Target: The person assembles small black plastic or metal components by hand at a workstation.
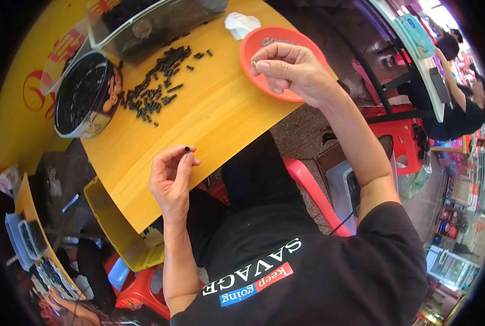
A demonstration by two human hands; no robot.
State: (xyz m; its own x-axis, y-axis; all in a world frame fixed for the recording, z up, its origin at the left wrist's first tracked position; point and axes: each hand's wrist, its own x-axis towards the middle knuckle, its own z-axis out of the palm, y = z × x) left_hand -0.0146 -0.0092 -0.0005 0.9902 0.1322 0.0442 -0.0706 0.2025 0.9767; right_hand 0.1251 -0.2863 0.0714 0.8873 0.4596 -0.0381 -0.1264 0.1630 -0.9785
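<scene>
Left hand pinches a small black tube between thumb and fingertip, held above the near edge of the table; its long axis can't be read. Right hand hovers over the orange dish, fingers pressed on something tiny, too small to tell. Tube lies well left of and nearer than the right hand. Black pile beyond, by the tin.

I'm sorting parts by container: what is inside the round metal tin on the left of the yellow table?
The round metal tin holds a heap of small black cylindrical pieces. Whatever lies beneath that top layer, and the tin's bottom, is covered.
</scene>
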